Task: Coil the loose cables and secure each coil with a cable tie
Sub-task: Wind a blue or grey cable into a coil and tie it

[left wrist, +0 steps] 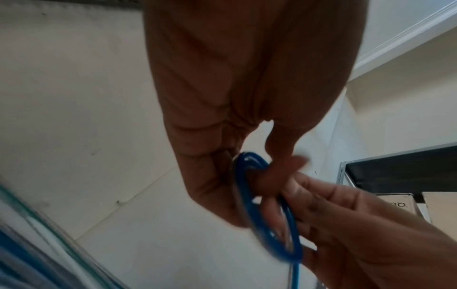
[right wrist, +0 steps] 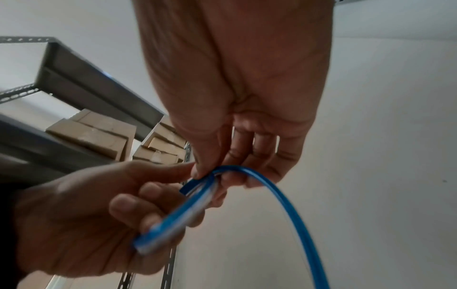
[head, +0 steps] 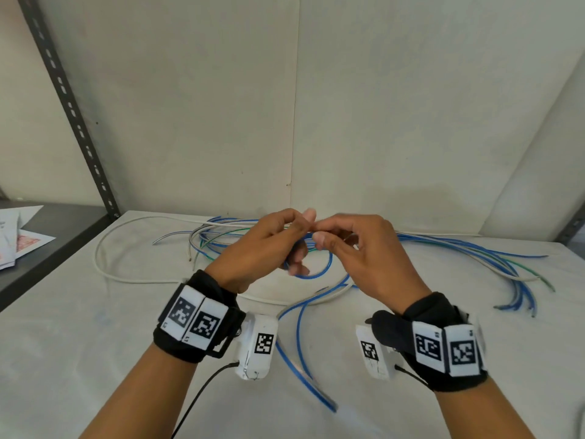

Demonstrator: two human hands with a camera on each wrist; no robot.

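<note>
Both hands are raised above the middle of the white table (head: 79,343). My left hand (head: 299,239) grips a small coil of blue cable (head: 316,274), its fingers curled round the loops (right wrist: 170,223). My right hand (head: 321,240) pinches the same blue cable (right wrist: 222,170) at the top of the coil, fingertips against the left thumb. The cable's free tail (head: 297,337) hangs down and lies on the table towards me. In the left wrist view the coil (left wrist: 247,205) sits between both hands. No cable tie shows in any view.
Loose blue, white and green cables (head: 218,236) lie tangled behind the hands and fan out to the right (head: 481,258). A long white cable (head: 101,267) loops at the left. A slotted metal upright (head: 69,106) and a dark shelf with papers (head: 22,242) stand at the left. Cardboard boxes (right wrist: 94,136) sit on shelving.
</note>
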